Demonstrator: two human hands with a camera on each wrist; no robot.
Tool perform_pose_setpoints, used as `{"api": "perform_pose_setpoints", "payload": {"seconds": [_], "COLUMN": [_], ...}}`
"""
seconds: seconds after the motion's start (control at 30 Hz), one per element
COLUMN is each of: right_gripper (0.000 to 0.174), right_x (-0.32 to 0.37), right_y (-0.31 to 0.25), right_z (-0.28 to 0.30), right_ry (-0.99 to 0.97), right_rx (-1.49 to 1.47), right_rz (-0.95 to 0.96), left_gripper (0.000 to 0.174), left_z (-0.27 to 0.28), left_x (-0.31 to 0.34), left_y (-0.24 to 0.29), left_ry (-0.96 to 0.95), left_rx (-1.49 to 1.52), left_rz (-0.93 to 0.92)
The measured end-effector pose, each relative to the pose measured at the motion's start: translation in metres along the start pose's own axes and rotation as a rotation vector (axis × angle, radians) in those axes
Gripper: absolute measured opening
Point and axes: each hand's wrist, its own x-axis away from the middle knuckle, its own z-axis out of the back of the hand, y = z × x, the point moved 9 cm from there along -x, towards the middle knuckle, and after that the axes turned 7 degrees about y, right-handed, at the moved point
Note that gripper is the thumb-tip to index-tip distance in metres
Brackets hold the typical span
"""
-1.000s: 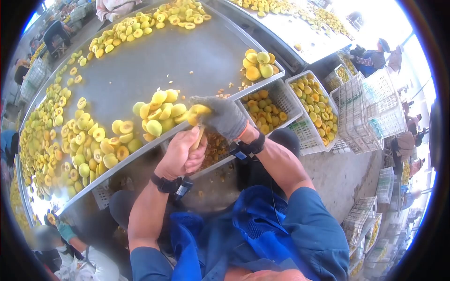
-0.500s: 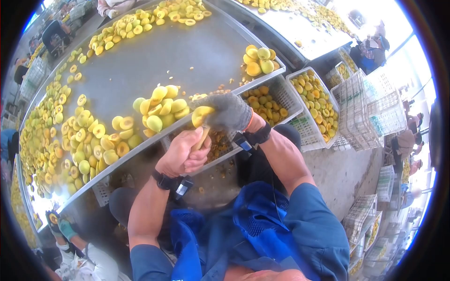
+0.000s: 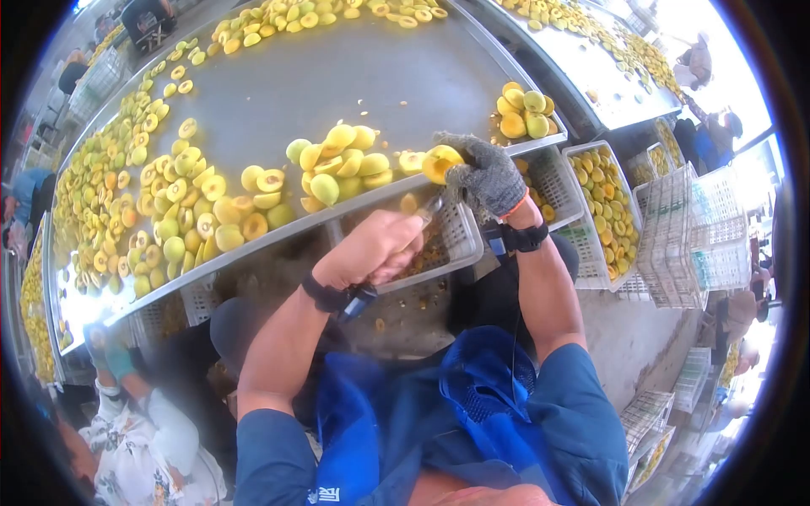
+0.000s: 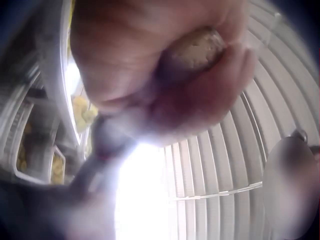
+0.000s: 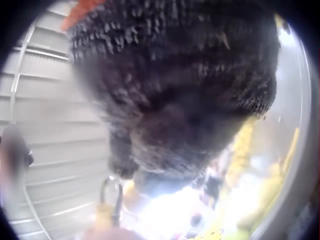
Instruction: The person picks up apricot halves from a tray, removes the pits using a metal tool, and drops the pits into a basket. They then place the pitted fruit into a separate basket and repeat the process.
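Note:
My bare left hand [image 3: 374, 246] grips the wooden handle [image 4: 200, 50] of a pitting tool. The tool's narrow metal loop [image 5: 111, 189] points up toward my right hand. My right hand [image 3: 488, 175], in a grey knit glove, holds a yellow peach half [image 3: 440, 164] at the table's front edge, its hollowed cut face turned toward me. Just under that edge, a small yellow-brown piece [image 3: 408, 203] shows between the hands, over a white crate [image 3: 461, 239]. A heap of peach halves [image 3: 342, 163] lies on the table left of the gloved hand.
Peach halves [image 3: 181, 202] cover the left side of the metal table [image 3: 337, 80], whose raised rim [image 3: 253, 246] runs along its front. A smaller pile [image 3: 525, 112] sits at the right corner. Filled crates [image 3: 603, 211] and stacked white crates [image 3: 675, 228] stand to the right; another person [image 3: 139, 438] sits at lower left.
The tool has come away from the peach half, and my hands have moved apart. My gloved hand has turned the half's cut face toward me. The head view has shifted, moving the table rightward in frame.

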Motion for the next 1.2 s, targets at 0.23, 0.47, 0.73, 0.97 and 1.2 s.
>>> {"api": "perform_pose_setpoints", "payload": {"seconds": [0.23,0.47,0.73,0.97,1.2], "right_gripper": [0.046,0.045,0.044,0.047,0.041], "right_x": [0.0,0.015,-0.069,-0.108,-0.114], "right_y": [-0.005,-0.012,0.034,0.074,0.092], "right_z": [0.07,0.152,-0.013,-0.059,-0.059], "right_ry": [0.176,0.61,0.062,-0.376,-0.11], "right_rx": [0.705,1.41,1.237,1.424,1.306], "right_rz": [0.168,0.053,0.47,-0.068,0.05], "left_gripper": [0.041,0.04,0.043,0.039,0.036], "left_z": [0.023,0.014,-0.004,0.008,0.01], "left_x": [0.004,0.014,0.017,0.029,0.038], "left_y": [0.018,0.027,0.028,0.037,0.043], "left_ry": [0.625,0.654,0.625,0.66,0.656], "left_rx": [-1.034,-0.959,-0.954,-0.9,-0.845], "left_rz": [-0.477,-0.524,-0.595,-0.632,-0.605]}}
